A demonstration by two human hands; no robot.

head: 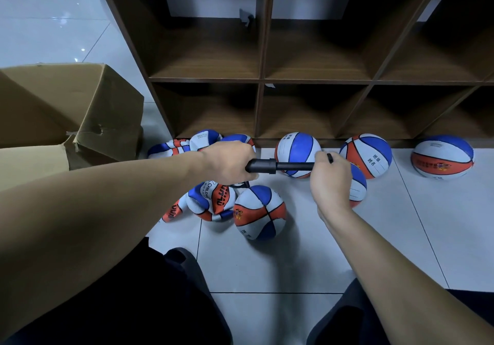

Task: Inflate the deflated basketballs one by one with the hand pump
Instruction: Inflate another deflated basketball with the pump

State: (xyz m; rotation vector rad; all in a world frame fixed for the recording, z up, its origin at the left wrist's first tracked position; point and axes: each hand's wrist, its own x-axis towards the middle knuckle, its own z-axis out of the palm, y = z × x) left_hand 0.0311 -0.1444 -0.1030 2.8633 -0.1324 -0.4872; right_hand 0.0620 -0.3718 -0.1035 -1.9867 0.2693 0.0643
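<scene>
Both grips on pump [270,165], balls around

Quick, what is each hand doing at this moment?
Left hand: closed around the barrel of the black hand pump.
Right hand: closed on the pump's handle end.

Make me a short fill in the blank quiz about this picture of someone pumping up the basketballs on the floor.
1. The left hand holds the black pump by its ____.
2. The right hand holds the pump's ____.
3. The cardboard box sits to the ____ of the wooden shelf.
4. The balls lie on a ____ floor.

Missing words: barrel; handle; left; tiled
</scene>
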